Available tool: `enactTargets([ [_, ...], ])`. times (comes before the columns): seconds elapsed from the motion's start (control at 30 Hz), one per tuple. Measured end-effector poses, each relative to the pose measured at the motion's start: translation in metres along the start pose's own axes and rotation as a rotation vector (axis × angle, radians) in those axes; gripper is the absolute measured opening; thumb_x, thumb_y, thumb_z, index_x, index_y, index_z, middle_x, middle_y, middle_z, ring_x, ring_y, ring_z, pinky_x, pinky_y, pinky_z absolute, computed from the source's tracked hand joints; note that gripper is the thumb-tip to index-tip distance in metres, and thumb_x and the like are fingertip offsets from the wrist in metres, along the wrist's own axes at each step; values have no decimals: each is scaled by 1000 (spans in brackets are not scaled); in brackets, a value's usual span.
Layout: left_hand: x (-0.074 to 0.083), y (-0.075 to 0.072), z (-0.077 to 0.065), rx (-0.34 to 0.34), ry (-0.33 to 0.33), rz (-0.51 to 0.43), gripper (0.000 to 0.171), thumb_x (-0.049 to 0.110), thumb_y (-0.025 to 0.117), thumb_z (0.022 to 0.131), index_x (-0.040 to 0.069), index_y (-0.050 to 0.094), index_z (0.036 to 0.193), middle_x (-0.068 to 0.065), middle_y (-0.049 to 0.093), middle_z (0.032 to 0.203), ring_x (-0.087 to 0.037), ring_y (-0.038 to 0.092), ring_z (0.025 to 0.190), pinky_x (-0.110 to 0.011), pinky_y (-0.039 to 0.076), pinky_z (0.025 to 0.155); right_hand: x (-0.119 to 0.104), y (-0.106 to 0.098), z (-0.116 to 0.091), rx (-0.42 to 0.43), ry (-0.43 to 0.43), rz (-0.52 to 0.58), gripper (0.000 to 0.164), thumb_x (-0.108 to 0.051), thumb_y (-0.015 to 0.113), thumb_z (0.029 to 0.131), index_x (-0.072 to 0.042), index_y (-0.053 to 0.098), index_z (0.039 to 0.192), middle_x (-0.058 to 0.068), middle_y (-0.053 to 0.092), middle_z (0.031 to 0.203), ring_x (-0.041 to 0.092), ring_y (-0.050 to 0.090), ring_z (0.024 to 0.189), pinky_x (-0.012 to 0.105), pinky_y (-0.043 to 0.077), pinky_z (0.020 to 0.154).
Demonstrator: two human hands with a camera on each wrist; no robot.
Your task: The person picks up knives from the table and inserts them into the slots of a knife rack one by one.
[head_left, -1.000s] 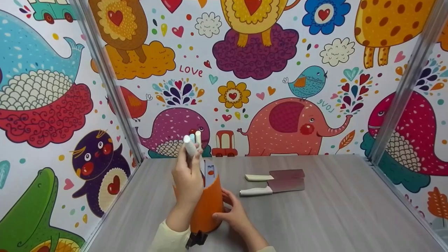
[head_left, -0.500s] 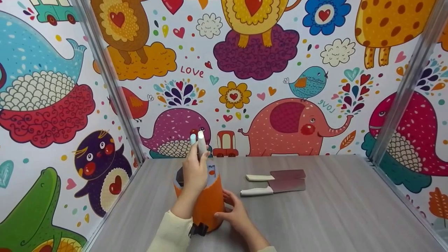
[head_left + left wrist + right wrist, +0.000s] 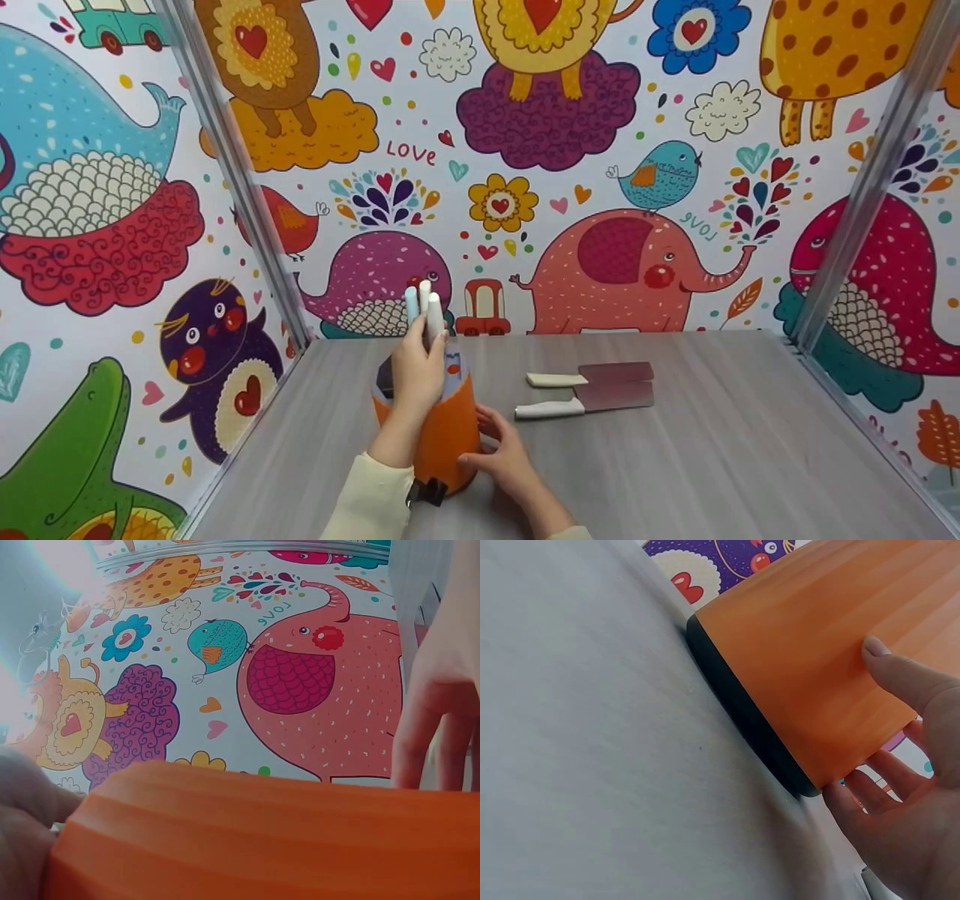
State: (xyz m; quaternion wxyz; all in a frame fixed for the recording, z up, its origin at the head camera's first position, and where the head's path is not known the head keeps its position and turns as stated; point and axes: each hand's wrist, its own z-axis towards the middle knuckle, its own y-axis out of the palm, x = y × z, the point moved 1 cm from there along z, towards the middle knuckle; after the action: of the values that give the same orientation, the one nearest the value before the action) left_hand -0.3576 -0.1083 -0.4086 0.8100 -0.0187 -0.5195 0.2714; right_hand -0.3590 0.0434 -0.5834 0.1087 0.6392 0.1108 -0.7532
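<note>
An orange knife block (image 3: 450,442) with a black base stands upright on the table. Three handles show above it: a light blue one (image 3: 411,304), a cream one (image 3: 425,294) and a greyish-white knife handle (image 3: 435,311). My left hand (image 3: 420,371) is over the block's opening and grips the greyish-white handle; its blade is hidden. In the left wrist view only part of that hand (image 3: 26,825) shows behind the orange wall. Low on the block's right side, my right hand (image 3: 506,457) holds it, thumb (image 3: 900,675) on the near face and fingers round the side.
Two cleaver-like knives with pale handles lie to the right of the block, the farther knife (image 3: 555,381) beside the nearer knife (image 3: 551,409). Patterned panels (image 3: 499,150) close off the table (image 3: 712,450) at the back and sides.
My left hand has moved right with the greyish-white-handled knife, which went over the block and then came down slightly. My right hand stays on the block.
</note>
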Motion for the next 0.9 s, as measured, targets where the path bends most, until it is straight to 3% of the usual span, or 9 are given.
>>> enactTargets([
  [0.17, 2, 0, -4, 65, -46, -41, 50, 11, 70, 103, 4, 55, 151, -22, 65, 146, -37, 69, 128, -53, 57, 107, 1, 0, 0, 3, 28, -7, 89, -28, 92, 85, -12, 46, 159, 16, 54, 158, 36, 53, 143, 58, 47, 119],
  [0.27, 3, -1, -10, 147, 3, -56, 50, 10, 71, 102, 3, 56, 149, -19, 67, 146, -34, 71, 127, -47, 59, 105, 0, 0, 0, -3, 6, 0, 88, -25, 92, 85, -10, 46, 159, 17, 54, 157, 36, 54, 143, 58, 47, 119],
  [0.37, -1, -2, -21, 269, 150, -18, 43, 8, 72, 101, 1, 62, 142, -15, 72, 139, -32, 73, 123, -46, 61, 100, -1, 1, -1, -3, -9, 6, 87, -23, 91, 86, -8, 46, 159, 18, 55, 156, 37, 54, 142, 59, 47, 118],
  [0.43, -7, -4, -33, 349, 281, 50, 41, 8, 74, 99, 1, 64, 138, -15, 74, 135, -32, 75, 117, -47, 63, 96, -1, 2, 0, 2, -20, 7, 87, -22, 91, 86, -8, 47, 158, 18, 56, 156, 37, 55, 141, 59, 48, 118],
  [0.5, -18, -6, -46, 417, 426, 120, 42, 9, 74, 97, -1, 63, 136, -16, 72, 136, -36, 71, 122, -52, 60, 102, 0, 4, 0, 2, -26, 0, 87, -23, 91, 86, -7, 47, 158, 19, 56, 156, 38, 55, 141, 59, 48, 117],
  [0.6, -40, -12, -62, 483, 587, 214, 54, 22, 74, 93, -5, 59, 138, -24, 63, 144, -46, 59, 134, -55, 47, 119, 0, 6, 0, -1, -42, -8, 87, -23, 92, 85, -6, 47, 158, 19, 56, 156, 38, 55, 141, 59, 48, 117],
  [0.67, -57, -17, -68, 486, 633, 228, 70, 35, 74, 91, -9, 54, 142, -29, 55, 151, -52, 46, 145, -57, 32, 129, 0, 5, -1, 3, -42, -11, 87, -22, 92, 84, -6, 48, 157, 20, 56, 155, 38, 55, 140, 59, 49, 117],
  [0.77, -81, -23, -71, 414, 580, 188, 94, 48, 80, 84, -7, 44, 152, -30, 45, 159, -50, 39, 149, -46, 25, 132, -1, 3, -1, 21, -25, -15, 87, -21, 93, 83, -7, 49, 157, 19, 57, 155, 38, 56, 140, 59, 49, 117],
  [0.9, -107, -29, -70, 268, 358, 29, 109, 36, 89, 75, 2, 33, 162, -23, 38, 166, -40, 42, 148, -17, 26, 126, -2, 2, -1, 19, -4, -9, 87, -23, 93, 83, -9, 49, 156, 17, 57, 154, 36, 56, 140, 57, 49, 117],
])
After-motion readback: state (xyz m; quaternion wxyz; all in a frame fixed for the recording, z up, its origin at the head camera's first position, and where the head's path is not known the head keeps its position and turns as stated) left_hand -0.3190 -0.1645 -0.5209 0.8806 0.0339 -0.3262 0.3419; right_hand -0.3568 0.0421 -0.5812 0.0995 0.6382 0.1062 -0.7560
